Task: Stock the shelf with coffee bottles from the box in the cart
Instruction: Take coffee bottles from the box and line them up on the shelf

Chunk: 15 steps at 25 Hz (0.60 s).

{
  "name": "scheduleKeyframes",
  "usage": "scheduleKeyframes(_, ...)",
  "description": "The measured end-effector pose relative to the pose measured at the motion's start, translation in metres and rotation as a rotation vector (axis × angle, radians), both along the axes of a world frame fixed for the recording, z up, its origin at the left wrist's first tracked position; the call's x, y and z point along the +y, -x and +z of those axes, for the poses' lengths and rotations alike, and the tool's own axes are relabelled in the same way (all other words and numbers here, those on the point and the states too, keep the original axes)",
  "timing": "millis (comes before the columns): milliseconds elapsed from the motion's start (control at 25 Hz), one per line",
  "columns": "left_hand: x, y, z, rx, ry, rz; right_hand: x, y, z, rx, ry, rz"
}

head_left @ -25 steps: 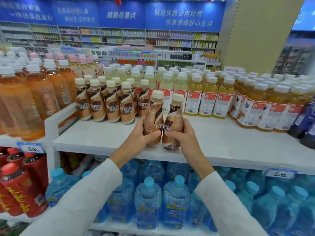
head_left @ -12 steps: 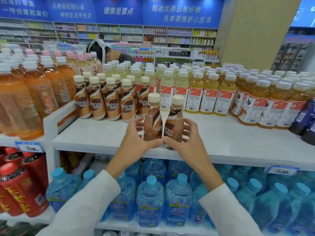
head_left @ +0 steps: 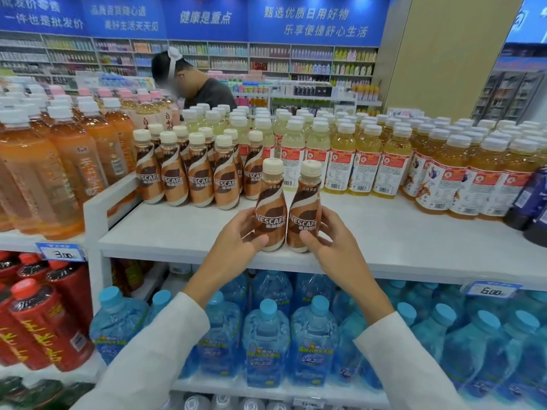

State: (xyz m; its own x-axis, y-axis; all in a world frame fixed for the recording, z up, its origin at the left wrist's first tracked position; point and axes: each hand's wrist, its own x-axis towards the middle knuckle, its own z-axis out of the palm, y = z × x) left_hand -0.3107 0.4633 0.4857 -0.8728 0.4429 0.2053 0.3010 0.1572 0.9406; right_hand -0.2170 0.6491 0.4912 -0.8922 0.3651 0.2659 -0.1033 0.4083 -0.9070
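Two coffee bottles stand upright side by side in the centre of the frame, labels facing out and bodies touching. Their bases seem to rest on the white shelf point(head_left: 183, 229) near its front edge. The left hand point(head_left: 236, 233) wraps the lower half of the left coffee bottle point(head_left: 270, 202), fingers curled round its far side and thumb laid across the front near the base. The right hand point(head_left: 328, 236) mirrors it on the right coffee bottle point(head_left: 306, 202), thumb at the lower front and fingers round the outer side.

Holding one bottle in each hand and pressing the two together lets them go in as a pair, low grips keeping the tall, narrow shapes from tipping. The labels face forward to match the row of coffee bottles point(head_left: 201, 184) already standing further back, left of centre. The bare strip of shelf in front of that row, and in front of the yellow drink bottles point(head_left: 367, 161) to its right, looks like the spot to fill, so the pair probably needs sliding back and leftward.

Both forearms reach up from the bottom of the frame in white sleeves and converge on the bottles, wrists roughly level. Large water bottles point(head_left: 266, 335) fill the shelf below. The box and cart are out of view.
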Motion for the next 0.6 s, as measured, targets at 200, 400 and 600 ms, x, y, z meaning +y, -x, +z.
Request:
scheduleKeyframes(200, 0.012, -0.015, -0.003, 0.108, -0.010, 0.191, -0.009, 0.002, -0.007, 0.049, 0.018, -0.106)
scheduleKeyframes(400, 0.016, -0.020, -0.007, 0.158, -0.019, 0.287, -0.013, 0.001, -0.007, 0.067, 0.017, -0.138)
scheduleKeyframes(600, -0.003, -0.009, -0.009, 0.172, 0.021, 0.354, -0.024, 0.020, 0.003, 0.059, -0.037, -0.198)
